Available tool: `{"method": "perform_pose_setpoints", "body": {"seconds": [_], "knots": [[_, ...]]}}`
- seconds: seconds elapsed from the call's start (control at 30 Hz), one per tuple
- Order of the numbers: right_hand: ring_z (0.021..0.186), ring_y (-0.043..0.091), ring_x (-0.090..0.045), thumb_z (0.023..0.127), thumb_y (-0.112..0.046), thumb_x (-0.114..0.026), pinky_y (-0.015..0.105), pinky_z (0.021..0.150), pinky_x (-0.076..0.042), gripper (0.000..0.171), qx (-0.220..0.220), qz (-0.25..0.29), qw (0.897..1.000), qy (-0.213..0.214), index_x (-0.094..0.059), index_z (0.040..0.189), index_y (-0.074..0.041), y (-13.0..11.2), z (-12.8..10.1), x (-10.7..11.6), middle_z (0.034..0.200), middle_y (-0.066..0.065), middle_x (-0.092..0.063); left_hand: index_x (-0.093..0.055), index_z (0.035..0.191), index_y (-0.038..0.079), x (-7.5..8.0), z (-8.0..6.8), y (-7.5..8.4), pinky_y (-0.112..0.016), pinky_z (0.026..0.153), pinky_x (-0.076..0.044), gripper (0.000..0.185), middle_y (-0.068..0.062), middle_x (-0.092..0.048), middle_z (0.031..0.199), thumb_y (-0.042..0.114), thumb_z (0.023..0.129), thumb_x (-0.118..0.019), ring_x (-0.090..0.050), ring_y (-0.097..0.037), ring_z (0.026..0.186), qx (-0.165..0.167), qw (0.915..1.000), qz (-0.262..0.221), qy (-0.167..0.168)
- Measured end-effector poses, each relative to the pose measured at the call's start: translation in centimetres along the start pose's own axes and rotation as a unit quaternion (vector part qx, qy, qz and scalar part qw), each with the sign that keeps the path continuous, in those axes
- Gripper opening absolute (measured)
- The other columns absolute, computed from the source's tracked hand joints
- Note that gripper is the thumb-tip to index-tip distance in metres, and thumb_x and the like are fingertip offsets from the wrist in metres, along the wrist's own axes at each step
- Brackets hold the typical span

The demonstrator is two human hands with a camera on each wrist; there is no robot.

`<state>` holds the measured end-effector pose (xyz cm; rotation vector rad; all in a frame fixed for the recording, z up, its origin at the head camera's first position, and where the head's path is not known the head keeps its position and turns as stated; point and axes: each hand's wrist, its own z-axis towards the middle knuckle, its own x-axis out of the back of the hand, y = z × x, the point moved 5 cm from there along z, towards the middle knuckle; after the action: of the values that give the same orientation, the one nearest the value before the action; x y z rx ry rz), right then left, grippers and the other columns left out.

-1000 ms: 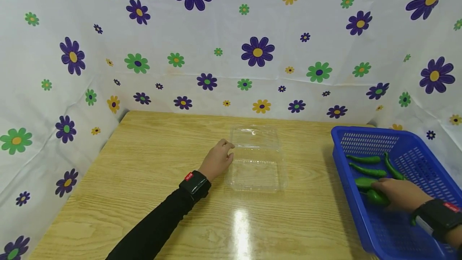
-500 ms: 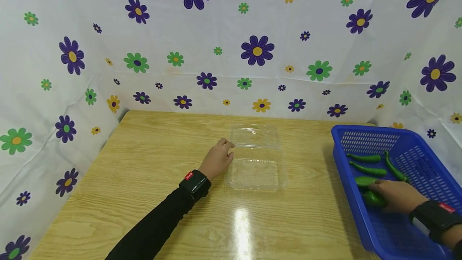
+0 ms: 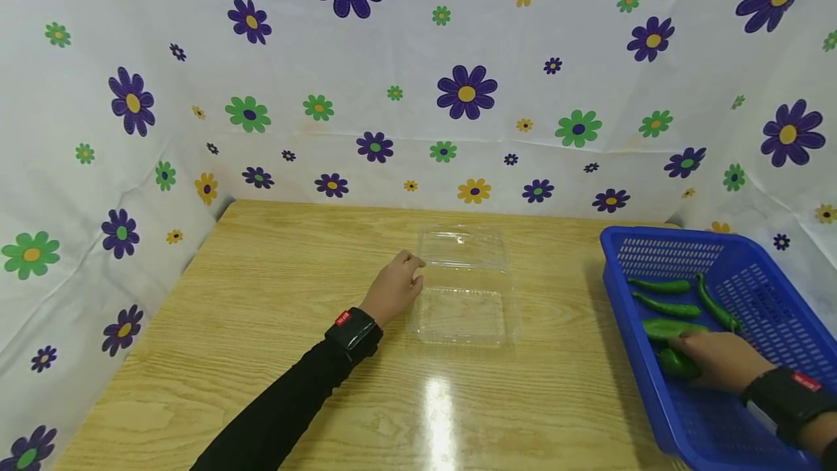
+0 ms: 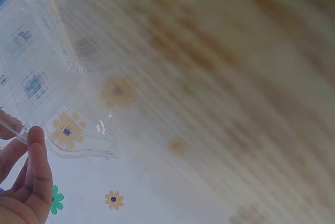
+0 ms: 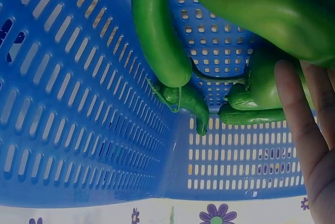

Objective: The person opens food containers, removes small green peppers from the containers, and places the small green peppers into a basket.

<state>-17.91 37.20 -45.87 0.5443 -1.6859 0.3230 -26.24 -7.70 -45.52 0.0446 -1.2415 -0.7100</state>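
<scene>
Right hand (image 3: pixel 716 358) in far-right basket (image 3: pixel 654 398), seemingly gripping a pepper (image 3: pixel 676 363) lying left-right; left hand (image 3: pixel 392 288) pinching clear box (image 3: pixel 466 315) edge.

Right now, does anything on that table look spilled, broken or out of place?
Nothing stands out. The clear plastic box lies open and flat by the left hand; the green peppers are all inside the blue basket, under the right hand.

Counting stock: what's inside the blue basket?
The basket holds green peppers: about five show in the head view. The right hand lies over one, so anything beneath the palm is hidden.
</scene>
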Motion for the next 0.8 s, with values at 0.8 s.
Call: {"method": "perform_pose_setpoints", "body": {"seconds": [0.8], "knots": [[0.06, 0.005, -0.045, 0.05, -0.024, -0.089, 0.03, 0.049, -0.04, 0.042, -0.009, 0.014, 1.0, -0.015, -0.058, 0.078, -0.018, -0.16, -0.36, 0.23, 0.069, -0.01, -0.047, -0.065, 0.107, -0.002, 0.02, -0.14, 0.08, -0.02, 0.056, -0.042, 0.02, -0.012, -0.058, 0.096, 0.002, 0.087, -0.06, -0.045, -0.008, 0.063, -0.012, 0.9999, -0.005, 0.012]]}}
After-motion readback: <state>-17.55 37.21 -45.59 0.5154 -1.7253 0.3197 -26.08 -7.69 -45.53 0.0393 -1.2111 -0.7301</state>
